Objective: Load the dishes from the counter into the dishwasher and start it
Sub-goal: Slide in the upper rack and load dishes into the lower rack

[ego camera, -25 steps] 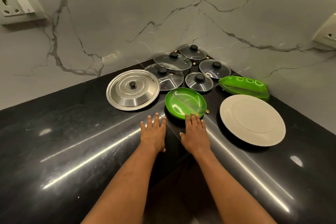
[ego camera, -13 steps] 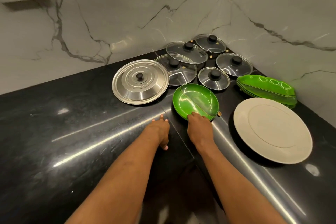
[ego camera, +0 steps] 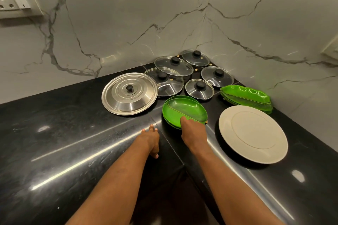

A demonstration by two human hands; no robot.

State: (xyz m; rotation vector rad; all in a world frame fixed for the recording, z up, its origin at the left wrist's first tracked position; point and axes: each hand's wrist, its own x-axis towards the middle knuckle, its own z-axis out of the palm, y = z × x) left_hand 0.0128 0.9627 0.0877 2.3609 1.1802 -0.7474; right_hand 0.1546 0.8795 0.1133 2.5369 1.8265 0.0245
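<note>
A green divided plate (ego camera: 184,108) lies in the middle of the black counter (ego camera: 73,133), seemingly on top of another green plate. My right hand (ego camera: 192,130) grips its near rim, thumb on the upper face. My left hand (ego camera: 150,139) rests on the counter just left of it, fingers forward, holding nothing. A large white plate (ego camera: 253,132) lies to the right. Behind it sit stacked green compartment trays (ego camera: 247,97). A steel lid (ego camera: 129,93) and several glass lids (ego camera: 173,67) fill the corner.
Marble walls meet in a corner behind the lids. A switch and socket plate (ego camera: 14,0) is on the left wall, another fitting (ego camera: 331,49) at the right edge. The dishwasher is not in view.
My right hand slid forward from flat on the counter and took hold of the green plate's near rim. The left hand curled a little and stayed on the counter.
</note>
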